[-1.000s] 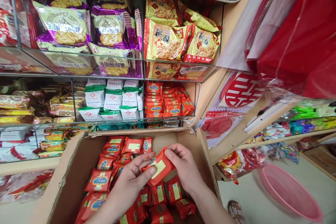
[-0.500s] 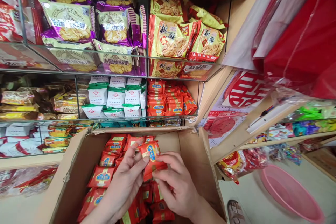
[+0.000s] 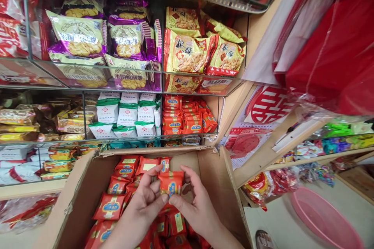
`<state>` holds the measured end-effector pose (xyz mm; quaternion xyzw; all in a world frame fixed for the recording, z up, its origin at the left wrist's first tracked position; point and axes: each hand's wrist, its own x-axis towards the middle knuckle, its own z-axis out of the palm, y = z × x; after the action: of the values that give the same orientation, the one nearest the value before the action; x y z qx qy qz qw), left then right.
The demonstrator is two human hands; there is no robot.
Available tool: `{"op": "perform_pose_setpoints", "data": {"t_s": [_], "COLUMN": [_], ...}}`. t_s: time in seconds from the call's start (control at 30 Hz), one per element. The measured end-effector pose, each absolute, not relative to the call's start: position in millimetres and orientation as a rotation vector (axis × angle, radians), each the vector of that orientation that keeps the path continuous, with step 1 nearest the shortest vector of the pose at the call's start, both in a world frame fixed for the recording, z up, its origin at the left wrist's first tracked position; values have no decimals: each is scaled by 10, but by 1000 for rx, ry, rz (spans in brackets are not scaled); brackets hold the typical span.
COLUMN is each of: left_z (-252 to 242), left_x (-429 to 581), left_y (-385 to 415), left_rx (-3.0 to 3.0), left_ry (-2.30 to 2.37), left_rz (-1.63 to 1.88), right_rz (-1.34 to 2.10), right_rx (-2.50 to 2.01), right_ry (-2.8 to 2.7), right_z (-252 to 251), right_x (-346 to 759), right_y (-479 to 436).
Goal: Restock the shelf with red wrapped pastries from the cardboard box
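Observation:
A small red snack packet (image 3: 171, 182) with a blue label is held above an open cardboard box. My left hand (image 3: 146, 196) grips its left side, the thumb at the lower edge. On the other side, my right hand (image 3: 195, 194) closes on it with thumb and fingers. Below both hands, the cardboard box (image 3: 74, 198) contains many similar red packets (image 3: 109, 206), stacked mostly along its left side and bottom. Part of the pile is hidden behind my hands and forearms.
Behind the box rise glass-fronted shelves with red packets (image 3: 193, 122), green-and-white packets (image 3: 127, 114), purple cookie packets (image 3: 83, 39) and yellow-red packets (image 3: 187, 52). Red wrapped material (image 3: 330, 50) hangs at right. A pink basin (image 3: 324, 218) and a sandal (image 3: 263, 239) are on the floor.
The held packet has been turned, its label now lower and facing another way. My right hand has shifted up along its right side. The view has tilted slightly upward.

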<state>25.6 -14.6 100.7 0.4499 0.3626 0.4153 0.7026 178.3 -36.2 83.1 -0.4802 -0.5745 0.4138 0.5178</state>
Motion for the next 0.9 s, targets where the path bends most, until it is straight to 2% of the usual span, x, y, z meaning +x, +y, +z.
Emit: {"op": "perform_pose_setpoints", "data": {"t_s": [0.1,0.23,0.4,0.53,0.7,0.8,0.9], "left_z": [949,902,963,1025,919,829,770], "left_x": [169,98,27,-88,-171,-190,-211], "left_y": [-155,-199,-183,-85,-73,-119,-138], "left_rx": [1323,1495,1436,1350,1390,1411,1425], "left_ry": [837,853,1009,1140,1194,1204,1227], "left_rz": [736,650,871,1138,1055,996,982], "right_rz": [859,861,820,565,408,344,96], "right_rx": [-1166,-1195,-1263,-1315,-1407,-1444,-1433], "right_ry": [-1671,-1933,-1883,-1561,-1614,-1738,-1867], "right_z": [962,1136,1391,1606,1652,1647,1655], "right_x": [1872,1916,2002,2177,2184,2098,2056], "right_y": [-357,-368,-218,327,970,1036,976]}}
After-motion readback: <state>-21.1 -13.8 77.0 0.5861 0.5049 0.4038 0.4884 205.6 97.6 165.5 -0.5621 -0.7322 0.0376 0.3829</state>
